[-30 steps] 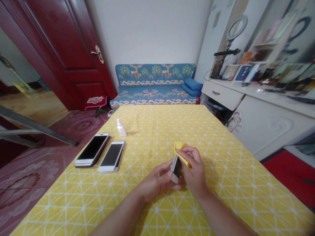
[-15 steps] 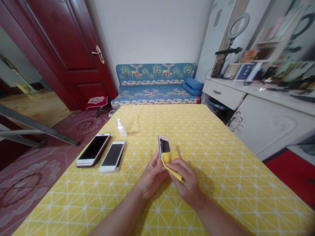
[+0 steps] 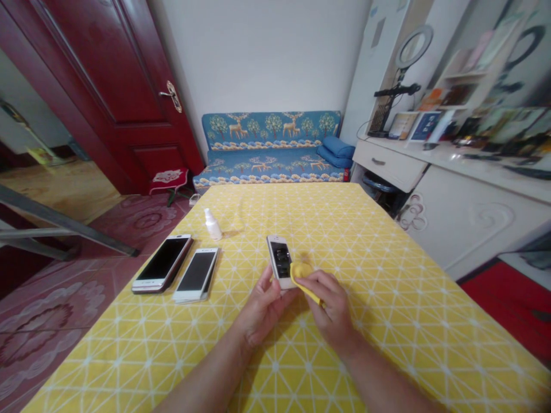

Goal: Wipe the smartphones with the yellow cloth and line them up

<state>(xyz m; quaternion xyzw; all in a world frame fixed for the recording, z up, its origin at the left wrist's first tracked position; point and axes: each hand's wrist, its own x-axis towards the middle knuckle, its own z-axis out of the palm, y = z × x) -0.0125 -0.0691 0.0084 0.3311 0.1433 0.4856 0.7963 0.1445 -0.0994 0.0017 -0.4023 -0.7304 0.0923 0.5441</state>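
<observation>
Left hand curls around the lower end of a phone, held over the yellow tablecloth, its long axis pointing away and slightly left; right hand pinches a yellow cloth just beside it.

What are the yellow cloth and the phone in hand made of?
The yellow cloth looks like soft fabric, maybe microfibre: matte, and it folds easily. The phone has a glossy dark face, likely glass, given its reflections; its pale frame could be metal or plastic, the look leaves that open.
</observation>
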